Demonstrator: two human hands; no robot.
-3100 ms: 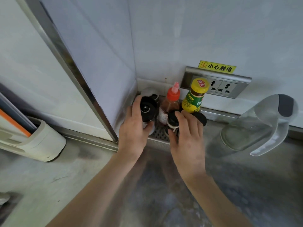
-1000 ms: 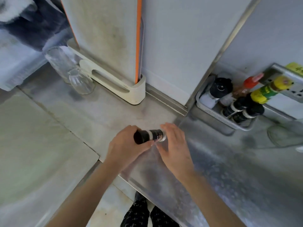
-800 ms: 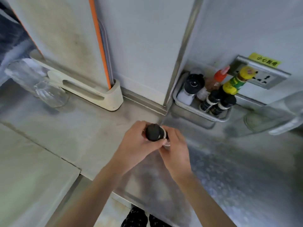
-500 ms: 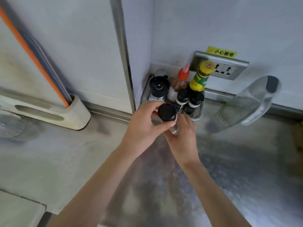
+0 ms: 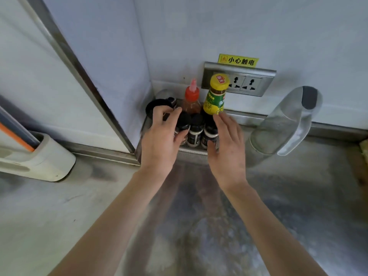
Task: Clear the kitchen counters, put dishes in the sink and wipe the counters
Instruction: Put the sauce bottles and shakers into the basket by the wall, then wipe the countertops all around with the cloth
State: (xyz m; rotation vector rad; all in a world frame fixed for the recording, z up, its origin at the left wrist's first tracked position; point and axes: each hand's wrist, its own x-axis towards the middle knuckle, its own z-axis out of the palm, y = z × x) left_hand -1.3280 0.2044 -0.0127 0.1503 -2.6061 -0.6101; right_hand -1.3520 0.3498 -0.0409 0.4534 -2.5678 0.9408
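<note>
While the left hand (image 5: pixel 161 140) grips a black-capped spice jar (image 5: pixel 183 121) (in the corner tray (image 5: pixel 194 151)), the right hand (image 5: pixel 227 144) is alongside, fingers straight.

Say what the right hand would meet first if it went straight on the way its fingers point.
Most likely the yellow-capped bottle: the straight fingers of the right hand point at its green label and look almost on it, though depth is hard to judge.

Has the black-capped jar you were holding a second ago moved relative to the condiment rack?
Yes. The black-capped jar has gone from over the counter into the condiment rack in the corner, leftmost in front, left hand around it.
</note>
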